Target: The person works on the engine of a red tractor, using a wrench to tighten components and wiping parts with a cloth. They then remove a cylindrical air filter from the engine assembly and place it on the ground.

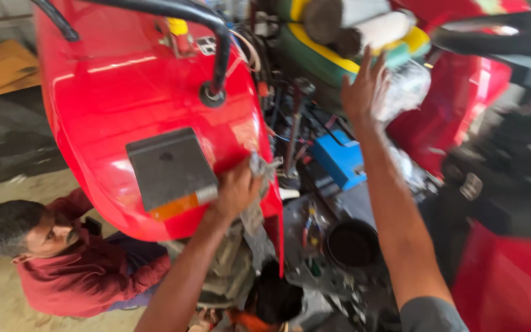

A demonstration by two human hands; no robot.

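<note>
- Two bare hands worked over a red fender (124,92).
- The left hand (236,190) was clenched round a grey rag (262,169), pressing it against the fender's edge beside a dark plate (167,166).
- The right hand (362,89) was raised, fingers spread wide, touching clear plastic wrap (407,89).
- A person in a maroon shirt (87,270) crouched below.

The red fender (136,92) is finished in glossy painted sheet metal, and highlights are reflected along its curve. A matt grey plate (168,165) is mounted on it, edged by a smooth orange plastic reflector (173,207). A rough, grimy grey cloth (259,169) is gripped in the left hand (236,190). Clear crinkled plastic film (404,89) is seen beside the right hand (362,86).
</note>
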